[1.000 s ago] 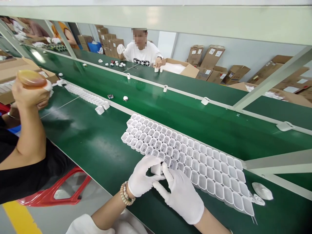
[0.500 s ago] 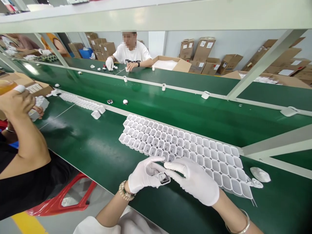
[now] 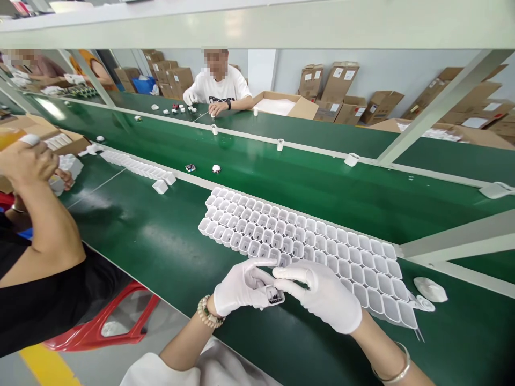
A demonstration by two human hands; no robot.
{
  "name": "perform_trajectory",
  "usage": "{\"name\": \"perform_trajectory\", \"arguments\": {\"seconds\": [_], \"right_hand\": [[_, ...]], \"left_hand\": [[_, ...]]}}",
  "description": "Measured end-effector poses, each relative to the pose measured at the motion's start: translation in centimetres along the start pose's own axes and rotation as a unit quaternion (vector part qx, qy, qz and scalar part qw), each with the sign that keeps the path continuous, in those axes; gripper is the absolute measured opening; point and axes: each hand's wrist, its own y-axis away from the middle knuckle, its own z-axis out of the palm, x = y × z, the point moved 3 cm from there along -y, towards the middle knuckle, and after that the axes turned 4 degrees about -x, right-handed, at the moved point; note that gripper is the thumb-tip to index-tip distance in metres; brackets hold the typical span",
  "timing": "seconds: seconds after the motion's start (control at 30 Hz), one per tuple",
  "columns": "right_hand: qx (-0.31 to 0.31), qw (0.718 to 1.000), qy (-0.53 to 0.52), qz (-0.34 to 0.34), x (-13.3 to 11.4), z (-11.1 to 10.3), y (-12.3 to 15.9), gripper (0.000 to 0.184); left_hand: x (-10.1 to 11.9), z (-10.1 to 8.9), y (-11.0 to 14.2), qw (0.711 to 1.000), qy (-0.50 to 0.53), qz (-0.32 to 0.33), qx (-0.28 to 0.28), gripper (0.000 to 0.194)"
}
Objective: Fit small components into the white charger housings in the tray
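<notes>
Both my hands wear white gloves and meet low in the middle of the head view. My left hand (image 3: 243, 287) is closed around a small white plastic housing (image 3: 276, 295), its open end facing me with dark parts inside. The fingertips of my right hand (image 3: 322, 295) press at the right side and top of the same housing; exactly where they grip is partly hidden. Just beyond my hands stand rows of open white plastic cups (image 3: 298, 233), set close together on the green table (image 3: 161, 241). Dark pieces show inside several cups.
Crumpled white material (image 3: 430, 289) lies right of the cups. Beyond a pale rail runs a green belt (image 3: 249, 171) with small parts on it. A person's arm (image 3: 48, 214) is at left, near a red stool (image 3: 104, 321). Another person (image 3: 219, 86) works opposite. A slanted post (image 3: 434, 112) stands right.
The small parts and white pieces on the belt have shifted right. The hand of the person opposite has moved a little. My hands keep nearly the same hold on the housing.
</notes>
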Motion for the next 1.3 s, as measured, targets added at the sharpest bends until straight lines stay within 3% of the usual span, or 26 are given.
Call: {"name": "perform_trajectory", "arguments": {"seconds": [0.23, 0.43, 0.63, 0.8, 0.93, 1.07, 1.13, 1.2, 1.27, 1.3], "right_hand": [[-0.005, 0.991, 0.107, -0.077, -0.4, 0.2, 0.6, 0.047], [-0.018, 0.949, 0.234, -0.211, -1.7, 0.3, 1.4, 0.047], [-0.042, 0.995, 0.079, -0.041, 0.0, 0.0, 0.5, 0.039], [-0.07, 0.997, 0.019, -0.004, 0.0, 0.3, 0.7, 0.025], [-0.123, 0.991, -0.005, 0.054, 0.0, 1.1, 0.9, 0.052], [-0.102, 0.99, -0.048, 0.086, 0.8, 1.7, 1.2, 0.034], [-0.061, 0.992, -0.054, 0.098, 1.9, 1.3, 1.5, 0.029], [-0.009, 0.993, -0.028, 0.118, 3.7, 0.1, 1.4, 0.027], [0.03, 0.989, 0.018, 0.144, 6.0, -1.7, 0.4, 0.028], [0.038, 0.986, 0.039, 0.159, 7.4, -2.6, -0.5, 0.029]], "left_hand": [[-0.8, -0.2, 0.0, 1.0, 0.006, 0.006, -0.009, 0.081], [-1.3, -0.5, -0.1, 1.0, 0.021, 0.007, -0.021, 0.089], [-1.0, -0.3, -0.2, 0.999, 0.032, 0.023, -0.018, 0.084], [-0.9, -0.3, -0.3, 0.998, 0.053, 0.019, -0.013, 0.093], [-1.3, 0.1, -0.7, 0.999, 0.038, 0.035, -0.008, 0.081], [-0.8, 0.1, -0.7, 0.993, -0.058, 0.105, 0.009, 0.069], [0.7, -1.1, -0.2, 0.977, -0.147, 0.147, 0.039, 0.062], [3.0, -3.4, 0.6, 0.945, -0.249, 0.189, 0.102, 0.05], [5.8, -7.0, 1.3, 0.88, -0.362, 0.214, 0.22, 0.036], [7.3, -9.1, 1.6, 0.827, -0.426, 0.214, 0.298, 0.032]]}}
